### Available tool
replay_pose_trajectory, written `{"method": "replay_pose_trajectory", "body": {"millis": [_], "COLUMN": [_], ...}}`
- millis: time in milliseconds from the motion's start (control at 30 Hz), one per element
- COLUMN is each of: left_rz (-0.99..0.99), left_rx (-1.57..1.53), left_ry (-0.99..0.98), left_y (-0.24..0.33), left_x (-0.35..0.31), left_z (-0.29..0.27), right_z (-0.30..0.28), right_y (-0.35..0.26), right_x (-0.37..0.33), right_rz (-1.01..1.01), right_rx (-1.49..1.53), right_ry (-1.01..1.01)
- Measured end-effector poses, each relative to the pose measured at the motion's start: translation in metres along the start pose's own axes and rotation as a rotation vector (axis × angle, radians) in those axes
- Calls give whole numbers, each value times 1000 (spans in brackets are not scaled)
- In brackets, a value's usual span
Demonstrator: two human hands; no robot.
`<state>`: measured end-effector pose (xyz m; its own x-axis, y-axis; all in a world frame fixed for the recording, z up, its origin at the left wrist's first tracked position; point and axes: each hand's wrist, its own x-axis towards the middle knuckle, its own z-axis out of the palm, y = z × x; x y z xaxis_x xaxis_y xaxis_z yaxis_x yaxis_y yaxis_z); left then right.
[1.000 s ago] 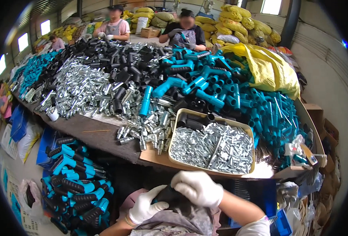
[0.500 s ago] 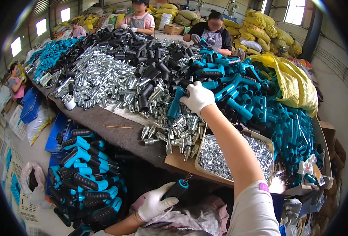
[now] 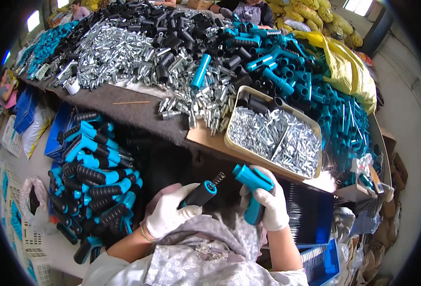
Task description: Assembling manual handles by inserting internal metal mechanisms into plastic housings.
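The bench (image 3: 139, 112) spreads out beyond the fingers of both hands, loaded with loose parts. A heap of black-and-teal handles (image 3: 103, 176) lies left of the left fingers. A cream tray (image 3: 272, 163) of small silvery pieces sits on the bench just beyond the right fingers.

Both hands wear white gloves and are held apart above the lap. The left hand (image 3: 165, 214) reaches up and rightward on a slanting forearm, its fingers wrapped around a black grip with the thumb along the near side. The right hand (image 3: 273, 205) rises on a nearly upright forearm, its fingers gripping a teal housing with the thumb across it.

The teal housing (image 3: 252, 178) is glossy and angled, its barrel above the right thumb and its stem below. The black grip (image 3: 204, 194) tilts out of the left fingers, teal-ringed at the end, where a thin coil spring (image 3: 218, 178) sticks out toward the housing.
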<state>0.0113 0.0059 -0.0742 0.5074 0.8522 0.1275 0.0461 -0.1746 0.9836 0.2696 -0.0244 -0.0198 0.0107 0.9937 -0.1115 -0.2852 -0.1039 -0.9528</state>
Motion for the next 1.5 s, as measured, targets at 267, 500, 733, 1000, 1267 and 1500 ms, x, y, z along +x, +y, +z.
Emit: {"method": "replay_pose_trajectory", "body": {"millis": [267,500,733,1000,1267,1500], "left_rz": [92,232,193,-2,-623,306], "left_rx": [490,746,886,260,-104,827], "left_ry": [-109,-71,-254,-509,-956,-502], "left_y": [7,25,42,-3,-5,19], "left_x": [-24,-22,-19,-13,-3,-10], "left_z": [0,-13,-16,-18,-25,-16], "right_z": [-20,-26,-32,1,-9,-14], "right_y": [1,-15,-25,-5,-1,7], "right_x": [-24,-31,-27,-36,-27,-33], "right_rz": [194,213,288,-1076,-1320,383], "right_rx": [-27,-131,-239,-1493,-1441,-470], "right_ry": [-152,-159,-332,-480,-845,-451]}}
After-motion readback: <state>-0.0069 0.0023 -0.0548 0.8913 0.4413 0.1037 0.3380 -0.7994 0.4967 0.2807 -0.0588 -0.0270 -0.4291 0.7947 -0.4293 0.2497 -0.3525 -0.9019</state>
